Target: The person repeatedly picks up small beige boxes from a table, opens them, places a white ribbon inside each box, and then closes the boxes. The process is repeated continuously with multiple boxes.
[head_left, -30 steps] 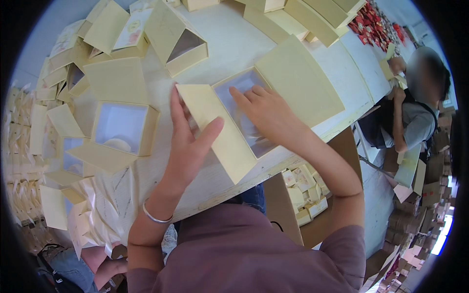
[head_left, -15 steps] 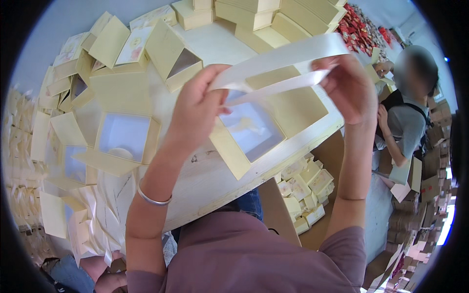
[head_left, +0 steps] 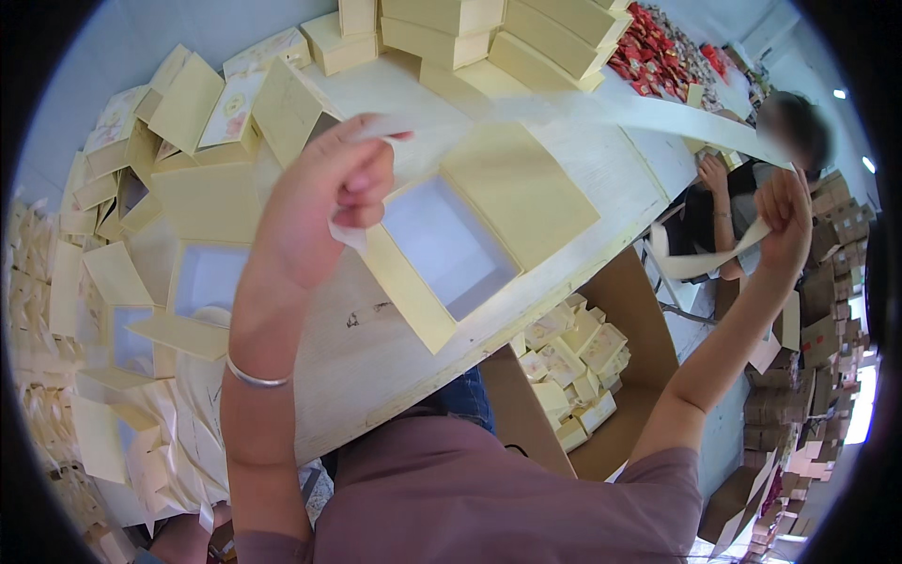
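Note:
A white ribbon (head_left: 648, 113) stretches through the air between my two hands, above the table. My left hand (head_left: 334, 193) is closed on one end of it, with a short tail hanging below the fingers. Far out to the right, my right hand (head_left: 785, 207) pinches the other part, and a loose length loops down beside it. Under the ribbon lies an open cream gift box (head_left: 446, 249), its lid folded back toward the far right and a narrow flap toward me. The inside of the box is pale and bare.
More open cream boxes (head_left: 211, 202) crowd the table's left side, with stacked boxes (head_left: 442, 28) at the back. A carton (head_left: 648, 395) of small cream boxes (head_left: 578, 357) stands below the table edge. A co-worker (head_left: 742, 188) sits at the right, near red packets (head_left: 653, 52).
My hands have moved far apart, the right one out to the right and the left one slightly left. The folded ribbon is now drawn out long between them.

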The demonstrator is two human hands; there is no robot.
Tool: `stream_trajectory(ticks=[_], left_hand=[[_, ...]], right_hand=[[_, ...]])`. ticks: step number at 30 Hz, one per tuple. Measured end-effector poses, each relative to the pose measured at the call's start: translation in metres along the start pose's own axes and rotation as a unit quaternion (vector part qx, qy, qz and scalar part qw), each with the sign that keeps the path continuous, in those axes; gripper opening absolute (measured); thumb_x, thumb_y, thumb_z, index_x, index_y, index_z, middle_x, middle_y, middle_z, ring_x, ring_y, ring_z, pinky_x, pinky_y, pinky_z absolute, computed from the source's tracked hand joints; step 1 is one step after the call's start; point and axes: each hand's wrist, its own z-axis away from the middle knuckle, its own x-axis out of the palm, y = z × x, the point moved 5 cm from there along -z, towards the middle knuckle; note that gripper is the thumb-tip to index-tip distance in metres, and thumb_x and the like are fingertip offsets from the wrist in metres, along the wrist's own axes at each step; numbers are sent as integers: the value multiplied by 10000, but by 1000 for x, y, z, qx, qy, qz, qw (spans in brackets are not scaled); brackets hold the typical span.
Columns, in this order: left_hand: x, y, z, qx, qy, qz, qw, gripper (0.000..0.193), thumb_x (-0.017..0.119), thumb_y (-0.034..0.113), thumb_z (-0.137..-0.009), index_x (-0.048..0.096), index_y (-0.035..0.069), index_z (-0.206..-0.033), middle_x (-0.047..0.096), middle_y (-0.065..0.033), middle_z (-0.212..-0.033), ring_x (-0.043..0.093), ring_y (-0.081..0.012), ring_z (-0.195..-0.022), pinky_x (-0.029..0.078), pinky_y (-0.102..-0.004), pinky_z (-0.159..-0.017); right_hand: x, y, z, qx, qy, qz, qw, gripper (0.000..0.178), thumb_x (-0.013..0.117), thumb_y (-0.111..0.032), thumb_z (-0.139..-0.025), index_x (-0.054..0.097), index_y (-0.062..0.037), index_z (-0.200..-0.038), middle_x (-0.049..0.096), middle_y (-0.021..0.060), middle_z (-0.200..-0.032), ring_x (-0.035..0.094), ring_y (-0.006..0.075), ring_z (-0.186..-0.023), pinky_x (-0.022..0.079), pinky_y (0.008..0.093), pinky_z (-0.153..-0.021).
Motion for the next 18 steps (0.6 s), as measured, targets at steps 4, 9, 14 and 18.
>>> stream_trajectory(ticks=[4, 9, 14, 18], left_hand=[[-9, 7, -12, -38, -115, 290, 949, 180, 418, 158, -888, 481, 35, -1004, 343, 27, -645, 294, -65, -552, 231, -191, -416], [25, -9, -21, -87, -68, 253, 961, 240, 346, 180, -926, 447, -4, -1042, 413, -24, -752, 403, -110, -673, 395, -225, -579], [60, -13, -13, -102, -65, 141, 983, 274, 376, 176, -909, 452, -20, -1085, 509, -78, -907, 511, -159, -861, 459, -287, -742], [57, -20, -9, -116, -158, 142, 970, 280, 423, 167, -882, 486, -41, -1058, 542, -114, -1003, 549, -181, -908, 470, -298, -781]], right_hand=[[-32, -12, 16, 46, -57, 259, 963, 435, 551, -212, -830, 460, 10, -1193, 461, -14, -678, 407, 41, -526, 315, 173, -476], [38, 4, 34, -130, -60, 430, 891, 554, 641, -293, -739, 478, -3, -1181, 502, 135, -1155, 455, 230, -1108, 317, 371, -965], [206, 42, 70, -393, -268, 481, 737, 350, 681, -106, -594, 618, -47, -933, 527, 132, -1087, 529, 274, -971, 432, 356, -827], [232, 53, 64, -463, -279, 401, 739, 279, 615, -107, -621, 613, -74, -898, 519, 115, -1084, 536, 249, -964, 435, 351, -814]])
